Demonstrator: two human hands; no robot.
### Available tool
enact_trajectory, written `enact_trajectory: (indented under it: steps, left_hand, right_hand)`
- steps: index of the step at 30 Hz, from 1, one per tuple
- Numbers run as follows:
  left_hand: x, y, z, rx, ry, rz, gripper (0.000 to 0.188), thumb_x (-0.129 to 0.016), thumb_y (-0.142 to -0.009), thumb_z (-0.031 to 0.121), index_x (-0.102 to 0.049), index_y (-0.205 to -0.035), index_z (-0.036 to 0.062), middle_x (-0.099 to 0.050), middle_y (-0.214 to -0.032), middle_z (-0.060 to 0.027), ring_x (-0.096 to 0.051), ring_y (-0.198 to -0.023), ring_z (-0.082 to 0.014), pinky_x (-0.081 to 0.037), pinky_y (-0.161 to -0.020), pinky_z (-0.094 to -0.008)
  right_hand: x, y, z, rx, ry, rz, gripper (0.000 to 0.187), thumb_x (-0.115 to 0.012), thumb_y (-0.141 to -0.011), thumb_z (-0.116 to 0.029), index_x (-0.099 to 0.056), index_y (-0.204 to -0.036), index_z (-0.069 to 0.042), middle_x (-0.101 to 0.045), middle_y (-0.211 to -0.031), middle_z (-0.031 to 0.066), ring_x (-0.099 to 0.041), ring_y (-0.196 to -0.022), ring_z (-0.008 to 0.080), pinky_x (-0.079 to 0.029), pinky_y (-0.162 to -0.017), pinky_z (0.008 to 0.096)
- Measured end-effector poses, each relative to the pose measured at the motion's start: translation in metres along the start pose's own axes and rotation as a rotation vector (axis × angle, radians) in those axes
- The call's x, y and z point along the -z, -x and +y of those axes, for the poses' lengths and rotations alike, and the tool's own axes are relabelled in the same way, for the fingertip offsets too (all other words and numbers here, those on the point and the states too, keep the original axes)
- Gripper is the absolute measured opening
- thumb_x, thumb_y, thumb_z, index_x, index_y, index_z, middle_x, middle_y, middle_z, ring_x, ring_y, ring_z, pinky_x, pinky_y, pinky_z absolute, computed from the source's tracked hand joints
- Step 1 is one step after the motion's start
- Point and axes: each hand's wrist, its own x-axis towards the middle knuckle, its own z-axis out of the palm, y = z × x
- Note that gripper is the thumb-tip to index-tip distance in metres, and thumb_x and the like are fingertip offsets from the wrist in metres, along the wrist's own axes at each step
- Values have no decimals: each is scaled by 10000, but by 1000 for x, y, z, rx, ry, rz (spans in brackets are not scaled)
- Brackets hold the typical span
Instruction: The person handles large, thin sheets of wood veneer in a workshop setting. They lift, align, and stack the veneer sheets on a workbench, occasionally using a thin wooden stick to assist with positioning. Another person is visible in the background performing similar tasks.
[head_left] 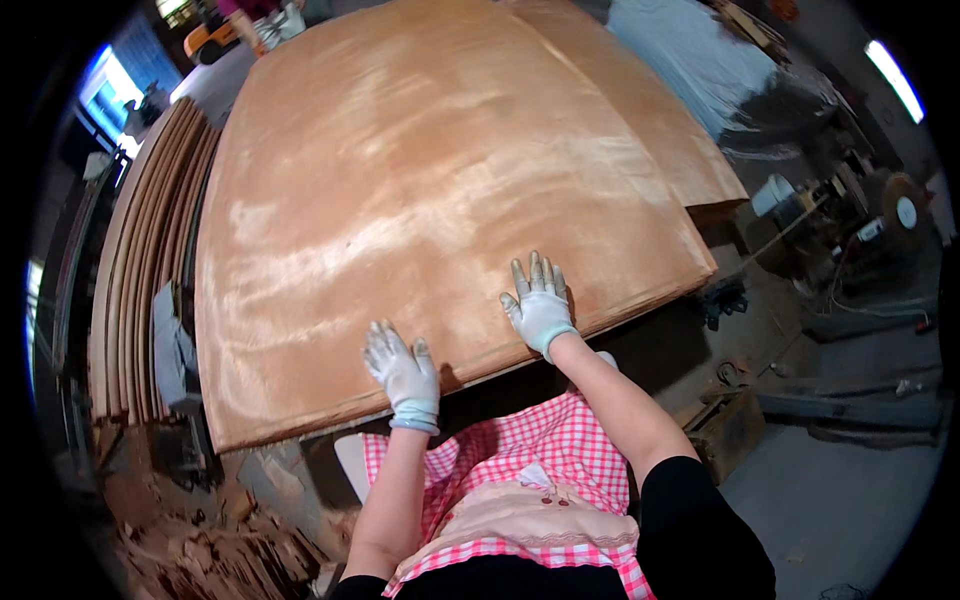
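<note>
My view is dim around the sides, with a glaring white strip of light [895, 82] at upper right and a blown-out bluish opening [108, 88] at upper left. I see pale sheen streaking the wooden sheet [430, 200], deep shadow under its near edge, fisheye-bent lines, black corners and soft far detail.

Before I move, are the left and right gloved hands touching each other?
Apart. The head view shows a stretch of bare wood sheet between the left hand and the right hand.
</note>
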Motion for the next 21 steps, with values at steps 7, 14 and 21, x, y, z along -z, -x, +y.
enact_trajectory:
  steps: [7,14,21]
  left_hand:
    - [15,-2,-53,75,-249,-207,690,-461,-931,418,-322,-1439,-27,-261,-1518,-248,-219,-1427,-348,-108,-1170,-476]
    - [38,-5,-153,250,99,90,621,-425,-981,319,-280,-1436,-77,-234,-1527,-249,-226,-1422,-361,-143,-1172,-432]
    - [75,-2,-222,363,-517,-81,666,-376,-968,442,-296,-1469,11,-215,-1546,-217,-170,-1446,-343,-97,-1170,-481]
  right_hand:
    - [-32,-2,-10,44,-64,-140,660,-308,-984,-467,-231,-1501,-64,-194,-1554,209,-170,-1445,342,-65,-1176,471]
    - [-4,-23,78,-351,-603,100,647,-272,-1001,-459,-250,-1486,-32,-241,-1534,220,-232,-1425,338,-130,-1169,447]
    - [-25,-14,23,-122,128,43,653,-281,-990,-472,-229,-1504,-73,-221,-1532,246,-202,-1426,383,-110,-1167,493]
